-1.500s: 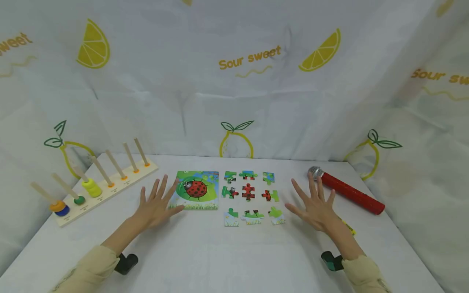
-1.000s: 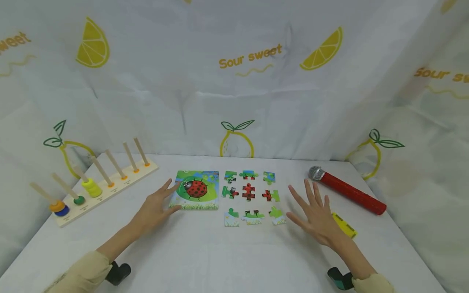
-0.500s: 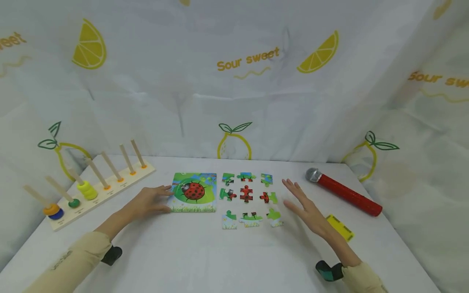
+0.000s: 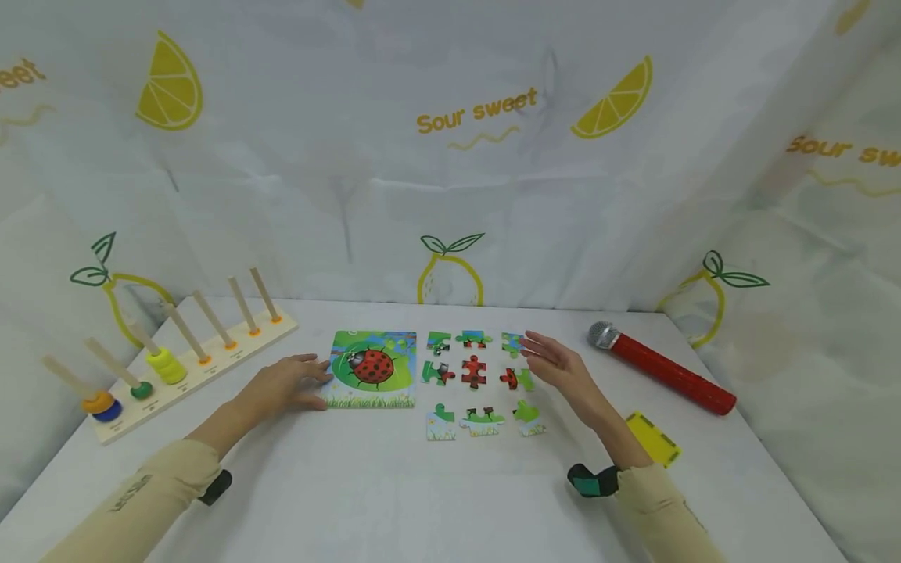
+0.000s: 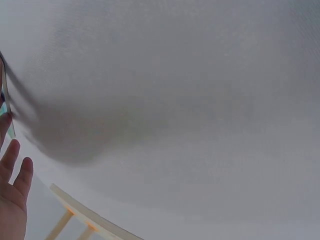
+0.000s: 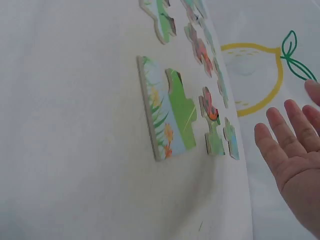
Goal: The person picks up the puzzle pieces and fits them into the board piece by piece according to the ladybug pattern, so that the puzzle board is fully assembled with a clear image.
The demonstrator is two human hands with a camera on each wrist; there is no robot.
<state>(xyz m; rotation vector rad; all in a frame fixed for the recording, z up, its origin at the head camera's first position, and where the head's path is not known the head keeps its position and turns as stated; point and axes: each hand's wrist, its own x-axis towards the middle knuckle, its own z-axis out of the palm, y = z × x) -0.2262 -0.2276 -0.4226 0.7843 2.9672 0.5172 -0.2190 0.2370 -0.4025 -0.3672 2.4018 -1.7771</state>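
A square ladybug picture board [image 4: 373, 367] lies left of the middle of the table. My left hand [image 4: 285, 383] is at its left side, with thumb and fingers right at the edge and the last fingers relaxed. In the left wrist view, fingertips meet the board's edge [image 5: 6, 95]. To the board's right, several loose jigsaw pieces are spread in three rows, with a red piece [image 4: 474, 373] in the centre. My right hand [image 4: 559, 371] hovers over their right side, fingers extended and holding nothing; its fingertips overlap the top right piece [image 4: 511, 342] in the head view.
On the left stands a wooden counting rack [image 4: 220, 360] with upright pegs, some bearing coloured rings. A red microphone [image 4: 669, 371] with a silver head lies at the right, and a yellow card [image 4: 652, 439] is nearer, by the right forearm. A lemon-printed curtain [image 4: 317, 203] hangs behind the table.
My spread left fingers have drawn together and come to the board's left edge. The right hand has moved left over the pieces, its fingers closer together. Board and pieces stay put.
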